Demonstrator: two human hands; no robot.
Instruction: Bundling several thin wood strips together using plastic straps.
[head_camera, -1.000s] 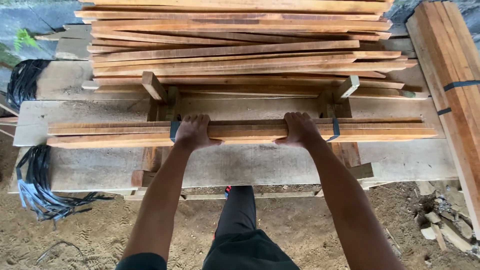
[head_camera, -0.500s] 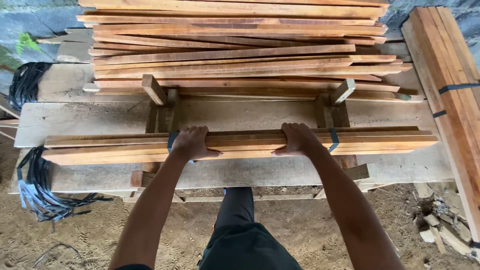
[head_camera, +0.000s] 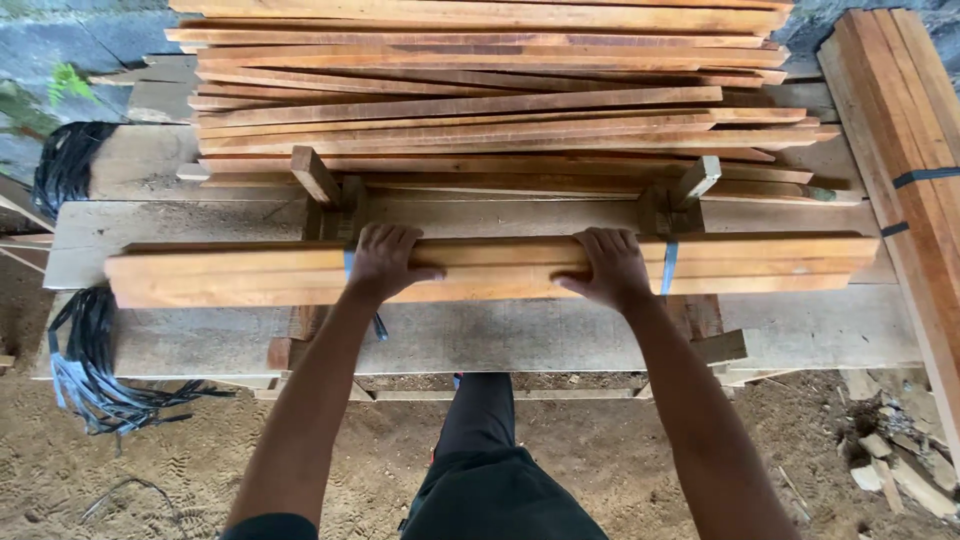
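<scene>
Gripping strapped bundle of wooden slats (head_camera: 500, 268) | left hand (head_camera: 383, 262) and right hand (head_camera: 612, 268): each grip closed over it | bundle lies across table (head_camera: 560, 335), near its front edge | loose slat pile (head_camera: 480, 90) behind.

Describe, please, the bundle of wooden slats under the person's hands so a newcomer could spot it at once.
Start at the big loose stack of slats at the back of the plank workbench. Nearer the person lies the bundle, gripped by the left hand and right hand. Unlike the loose stack, it is strapped with two dark bands.
</scene>
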